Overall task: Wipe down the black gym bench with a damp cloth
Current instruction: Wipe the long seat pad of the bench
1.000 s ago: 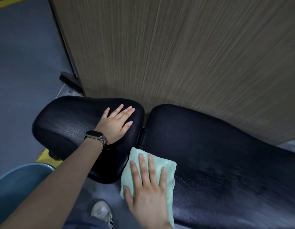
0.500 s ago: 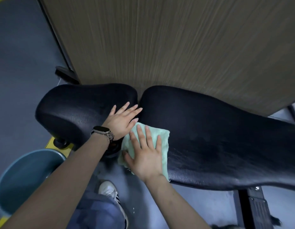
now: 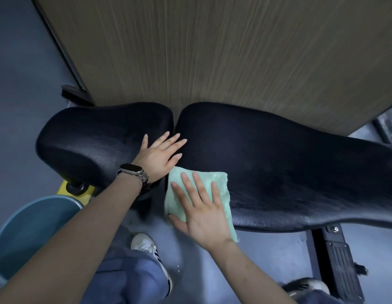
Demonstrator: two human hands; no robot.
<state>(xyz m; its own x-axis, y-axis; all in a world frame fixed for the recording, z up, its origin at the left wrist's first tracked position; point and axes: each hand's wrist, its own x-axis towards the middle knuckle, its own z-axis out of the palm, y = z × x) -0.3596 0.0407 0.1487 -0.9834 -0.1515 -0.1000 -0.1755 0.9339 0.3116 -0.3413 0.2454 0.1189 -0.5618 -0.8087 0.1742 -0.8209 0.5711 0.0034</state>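
The right hand [image 3: 203, 213] lies flat with fingers spread, pressing a folded pale green terry cloth [image 3: 221, 194] onto the near edge of the long black padded vinyl gym bench [image 3: 289, 172]. The left hand [image 3: 158, 157], open and empty, rests palm down across the gap between the bench's two pads, just beside the cloth.

Wood-grain panel [image 3: 212, 51] fills upper frame, dark edge strip along its left side. Black bracket-like foot [image 3: 75, 96] at panel's lower left corner, on grey floor [image 3: 19, 84]. Blue-grey bucket [image 3: 34, 229] at lower left, rim partly cut by frame edge. Yellow patch [image 3: 65, 189] just beyond bucket's far rim, black knob [image 3: 75, 187] on it. White sneaker with dark stripes [image 3: 150, 251] near bottom centre, blue trouser leg [image 3: 129, 279] covering its heel. Second shoe [image 3: 309, 286] at lower right, blurred. Wristwatch [image 3: 132, 168], dark face, metal band.
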